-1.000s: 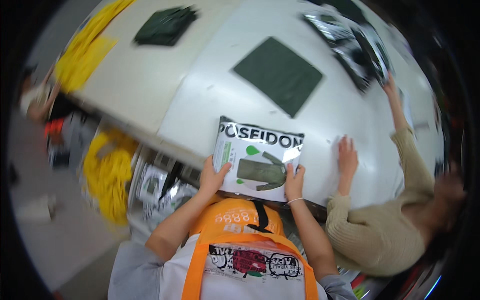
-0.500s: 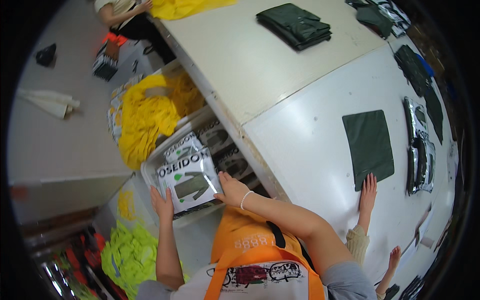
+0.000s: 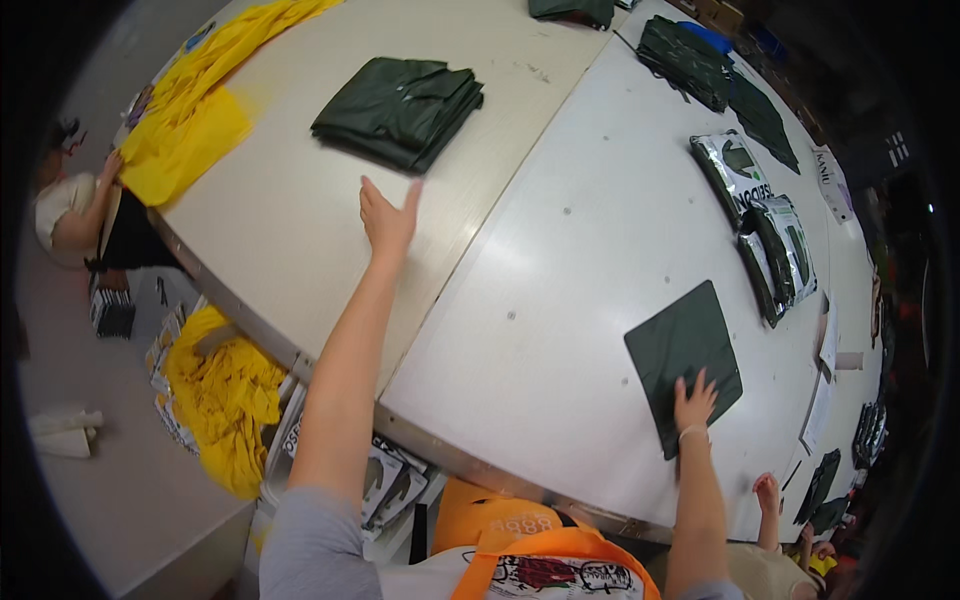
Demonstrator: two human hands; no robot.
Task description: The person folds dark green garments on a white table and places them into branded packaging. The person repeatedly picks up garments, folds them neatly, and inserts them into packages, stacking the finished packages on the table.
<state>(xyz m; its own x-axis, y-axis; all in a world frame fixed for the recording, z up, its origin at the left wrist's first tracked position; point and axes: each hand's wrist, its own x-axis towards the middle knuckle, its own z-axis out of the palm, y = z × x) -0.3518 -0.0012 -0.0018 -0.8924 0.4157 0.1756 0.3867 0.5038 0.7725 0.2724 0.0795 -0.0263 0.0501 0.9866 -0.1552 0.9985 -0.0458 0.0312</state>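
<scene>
My left hand (image 3: pixel 392 218) reaches far over the table with thumb and fingers apart and nothing in it. Just beyond its fingertips lies a stack of folded dark green garments (image 3: pixel 400 112), which appears apart from the hand. My right hand (image 3: pixel 694 404), with a bracelet at its wrist, rests with spread fingers on a flat dark green folded piece (image 3: pixel 680 345). That piece lies at an angle on the white tabletop (image 3: pixel 520 370).
Silvery packages (image 3: pixel 780 250) lie beyond the green piece, with more dark garments (image 3: pixel 685 65) further back. Yellow fabric (image 3: pixel 195 140) covers the far-left table edge, near a person (image 3: pixel 80 215). A bin of packages (image 3: pixel 390 490) stands below the near edge. A co-worker's hand (image 3: pixel 766 492) is at right.
Both my hands have let go of the package over the bin. My left has reached out toward the stack; my right has moved onto the green piece, where a co-worker's hand was. The view has shifted.
</scene>
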